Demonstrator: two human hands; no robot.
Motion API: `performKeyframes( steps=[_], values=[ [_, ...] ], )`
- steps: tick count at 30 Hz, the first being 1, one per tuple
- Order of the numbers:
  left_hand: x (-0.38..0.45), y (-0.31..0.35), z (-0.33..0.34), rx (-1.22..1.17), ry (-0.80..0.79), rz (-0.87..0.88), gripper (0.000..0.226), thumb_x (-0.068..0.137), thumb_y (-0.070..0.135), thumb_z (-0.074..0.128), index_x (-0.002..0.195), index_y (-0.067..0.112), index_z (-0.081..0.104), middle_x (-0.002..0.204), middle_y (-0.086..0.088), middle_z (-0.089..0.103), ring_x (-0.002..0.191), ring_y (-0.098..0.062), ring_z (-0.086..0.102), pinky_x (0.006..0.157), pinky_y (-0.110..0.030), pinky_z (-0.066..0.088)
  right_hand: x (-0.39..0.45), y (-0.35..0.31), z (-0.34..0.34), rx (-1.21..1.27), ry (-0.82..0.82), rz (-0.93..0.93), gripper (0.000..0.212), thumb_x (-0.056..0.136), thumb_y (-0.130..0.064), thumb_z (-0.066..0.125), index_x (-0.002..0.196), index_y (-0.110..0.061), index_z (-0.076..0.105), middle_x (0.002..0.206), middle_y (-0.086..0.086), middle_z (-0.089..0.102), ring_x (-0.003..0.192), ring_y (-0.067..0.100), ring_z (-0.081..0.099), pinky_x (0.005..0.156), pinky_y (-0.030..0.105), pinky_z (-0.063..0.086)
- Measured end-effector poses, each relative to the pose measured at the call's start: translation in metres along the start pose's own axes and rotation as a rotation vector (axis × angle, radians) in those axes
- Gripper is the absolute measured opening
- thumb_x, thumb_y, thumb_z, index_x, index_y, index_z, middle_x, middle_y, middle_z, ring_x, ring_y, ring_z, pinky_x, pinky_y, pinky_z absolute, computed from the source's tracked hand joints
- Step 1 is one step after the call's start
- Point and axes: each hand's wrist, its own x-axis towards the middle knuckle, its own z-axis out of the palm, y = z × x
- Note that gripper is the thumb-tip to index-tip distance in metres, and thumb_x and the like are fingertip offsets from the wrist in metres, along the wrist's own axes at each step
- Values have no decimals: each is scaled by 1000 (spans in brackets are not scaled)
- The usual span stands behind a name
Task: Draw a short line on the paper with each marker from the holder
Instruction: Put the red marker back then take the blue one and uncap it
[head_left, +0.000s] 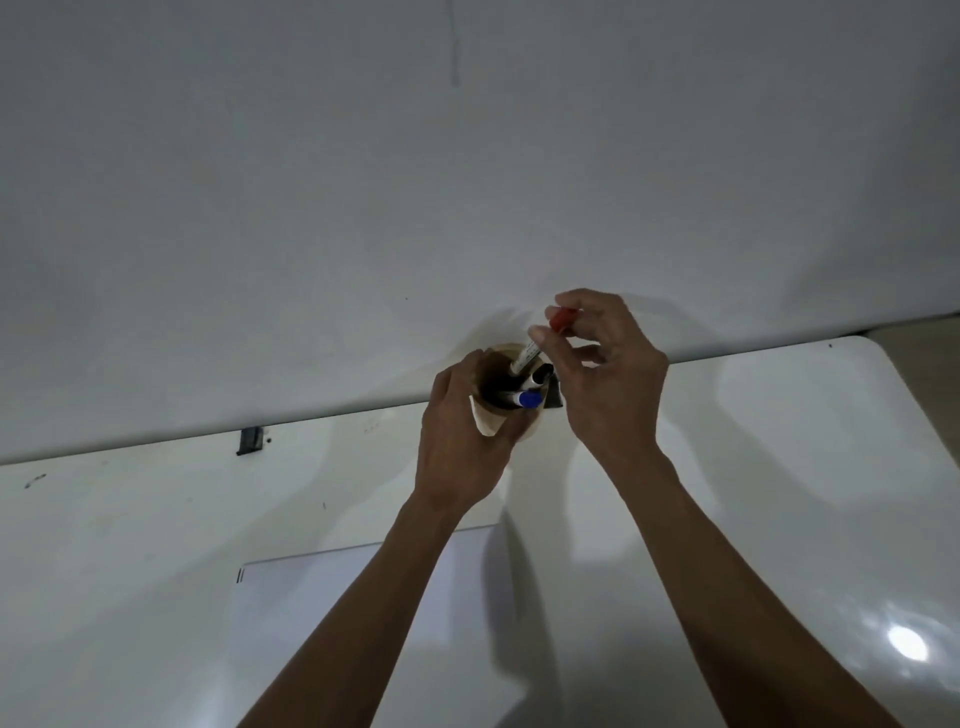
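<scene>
A tan cylindrical holder (496, 422) stands near the table's far edge by the wall. My left hand (467, 421) wraps around its left side. My right hand (605, 364) pinches a red-capped marker (535, 345) by its upper end; the marker's lower end is still inside the holder's mouth. A blue-capped marker (529, 399) and a black-capped marker (540, 373) lean inside the holder. A white sheet of paper (322, 587) lies flat on the table nearer to me, partly hidden by my left forearm, with short dark marks at its left corner.
The white glossy table (779, 467) ends at a pale wall (467, 156) just behind the holder. A small dark clip (250, 440) sits on the table's far edge to the left. The table's rounded right corner (878, 348) is at the right.
</scene>
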Motion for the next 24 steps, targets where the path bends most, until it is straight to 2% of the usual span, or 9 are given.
performKeyframes(
  steps=[2,5,8,10,14,17,19,22,24],
  values=[
    [1,-3,1,-1,-2,19,63,80,23,82,124,45,42,110,66,34,109,3,46,83,-11,39,-1,10,2,-24,-30,9,22,84,-14,83,104,-15,74,89,-10,72,88,8,72,76,33,60],
    [1,-10,2,-5,1,46,64,80,23,82,125,43,41,113,66,34,108,10,44,86,-13,42,-2,18,4,-63,-85,68,20,85,-16,81,105,-15,79,91,-9,75,85,11,73,79,32,60],
    [-1,-19,4,-18,-4,24,63,80,28,81,130,41,44,116,60,38,110,19,46,89,-11,44,-2,20,4,-81,-126,140,15,88,-22,79,102,-18,81,96,-8,78,82,11,74,78,31,59],
    [-1,-24,5,-26,-1,9,66,80,31,81,137,34,47,120,50,41,113,24,43,92,-11,45,-1,19,5,-98,-147,129,13,90,-25,77,99,-17,81,91,-8,79,80,12,75,75,37,60],
    [-2,-27,6,-37,-1,16,70,81,31,80,142,22,48,127,36,40,115,18,44,96,-13,45,-2,17,5,-128,-149,116,14,94,-27,72,97,-17,81,89,-7,78,84,11,73,75,37,59],
    [-2,-27,6,-38,3,32,69,81,33,80,141,19,49,127,26,45,115,10,45,96,-16,47,-10,11,2,-205,-38,-33,17,92,-24,75,103,-11,79,104,1,75,98,14,70,79,32,59],
    [-2,-28,6,-41,5,36,68,82,36,78,141,20,49,129,23,47,116,8,47,97,-19,49,-20,6,-2,-283,13,-131,20,86,-24,81,99,-9,78,101,5,70,92,20,68,75,26,54],
    [-3,-31,6,-51,16,71,63,85,39,73,140,18,50,130,18,50,117,11,48,98,-15,47,-40,4,-2,-357,-82,-137,26,80,-33,84,93,-11,78,92,3,72,82,19,65,72,20,47],
    [-5,-31,6,-38,31,99,62,86,32,73,141,14,49,130,16,50,119,11,46,98,-12,45,-50,7,1,-428,-157,-128,32,82,-42,77,96,-14,79,92,3,76,83,20,65,75,21,45]
  ],
)
